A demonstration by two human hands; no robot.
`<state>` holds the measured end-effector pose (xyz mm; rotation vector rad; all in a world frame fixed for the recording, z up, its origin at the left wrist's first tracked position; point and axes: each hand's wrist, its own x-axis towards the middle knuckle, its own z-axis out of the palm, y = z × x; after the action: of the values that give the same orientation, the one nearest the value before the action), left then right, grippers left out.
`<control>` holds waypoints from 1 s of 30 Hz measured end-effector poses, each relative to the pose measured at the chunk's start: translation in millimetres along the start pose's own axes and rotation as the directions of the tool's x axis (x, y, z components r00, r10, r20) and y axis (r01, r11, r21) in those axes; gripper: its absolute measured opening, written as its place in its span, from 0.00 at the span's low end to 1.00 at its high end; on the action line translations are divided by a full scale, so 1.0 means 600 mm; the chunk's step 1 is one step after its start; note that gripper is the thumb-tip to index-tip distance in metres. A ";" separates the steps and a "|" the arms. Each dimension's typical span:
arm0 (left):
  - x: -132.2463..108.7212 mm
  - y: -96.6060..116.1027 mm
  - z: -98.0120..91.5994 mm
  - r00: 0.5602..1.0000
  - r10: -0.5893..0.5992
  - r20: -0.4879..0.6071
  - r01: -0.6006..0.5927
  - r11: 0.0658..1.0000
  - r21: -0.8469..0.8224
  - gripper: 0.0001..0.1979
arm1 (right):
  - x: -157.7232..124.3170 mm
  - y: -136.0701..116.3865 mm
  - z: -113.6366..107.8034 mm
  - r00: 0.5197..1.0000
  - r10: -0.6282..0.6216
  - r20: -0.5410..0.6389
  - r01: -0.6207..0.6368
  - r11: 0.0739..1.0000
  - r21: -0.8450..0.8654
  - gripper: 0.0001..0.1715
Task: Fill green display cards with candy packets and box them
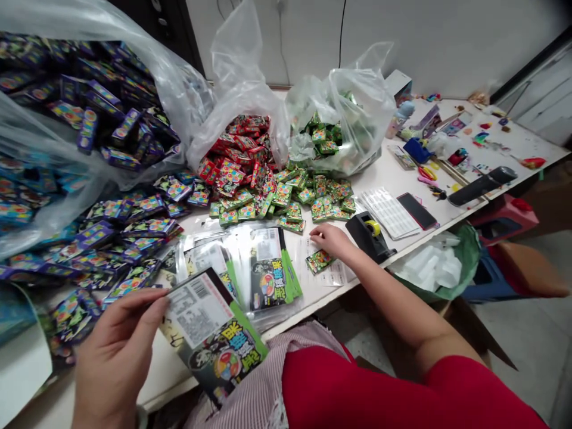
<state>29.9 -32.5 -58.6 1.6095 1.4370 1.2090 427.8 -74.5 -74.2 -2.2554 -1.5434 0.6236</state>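
Observation:
My left hand [118,351] grips the edge of a clear plastic sleeve holding a green-edged printed card [210,328] with a barcode label. My right hand [333,241] rests its fingertips on a sheet of paper [308,253], just above a small green sachet [319,261]. More sleeved cards [270,277] lie overlapping on the table between my hands. Beyond them spreads a heap of green sachets [304,196], with red packets [236,161] behind it. Purple and blue boxes [111,238] cover the table's left side.
Large plastic bags [236,89] spill packets at the back. A tape dispenser [369,235] stands right of my right hand. Farther right lie a black roller [482,186], scissors and assorted small items. A green-lined bin [447,268] sits below the table's right edge.

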 end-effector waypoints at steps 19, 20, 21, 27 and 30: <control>-0.001 0.035 0.003 0.987 -0.093 0.127 0.102 0.993 -0.065 0.09 | 0.003 0.028 0.029 0.992 0.066 0.107 -0.089 0.968 0.233 0.04; -0.001 0.035 0.005 0.988 -0.072 0.134 0.083 0.993 -0.079 0.08 | 0.002 0.031 0.025 0.990 0.070 0.124 -0.102 0.957 0.270 0.04; -0.001 0.034 0.007 0.989 -0.052 0.141 0.066 0.993 -0.097 0.08 | 0.002 0.032 0.018 0.988 0.071 0.139 -0.111 0.946 0.305 0.05; -0.002 0.045 0.029 0.984 0.046 0.170 -0.010 0.979 -0.205 0.08 | -0.011 -0.069 -0.032 0.980 -0.156 0.121 0.065 0.835 0.547 0.10; -0.002 0.062 0.034 0.974 0.121 0.192 -0.068 0.963 -0.262 0.05 | -0.026 -0.192 -0.050 0.861 -0.487 0.146 0.240 0.643 0.728 0.09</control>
<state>62.8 -38.6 -32.2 1.5872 1.0398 1.1870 348.0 -49.1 11.7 -1.2581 -1.4992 1.2517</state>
